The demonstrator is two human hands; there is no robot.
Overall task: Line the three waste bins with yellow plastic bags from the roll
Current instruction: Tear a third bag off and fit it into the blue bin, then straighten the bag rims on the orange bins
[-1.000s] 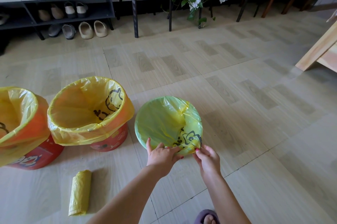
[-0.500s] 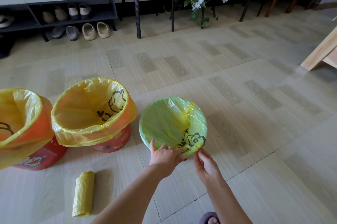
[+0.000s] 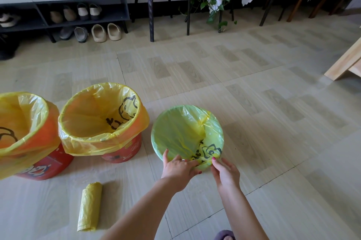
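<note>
Fingers (image 3: 190,162) of left hand (image 3: 178,168) curl onto the yellow bag (image 3: 187,132) at the near rim of the green bin (image 3: 156,148); right hand (image 3: 224,171) pinches the same edge just beside it. Risks, as I judge: film is thin, so pulling too hard w/ nails could tear it, or the far-side fold pops off the rim & bag sags in. Two red bins (image 3: 121,154) left of green bin already lined; roll (image 3: 89,206) lies on floor near-left of it
</note>
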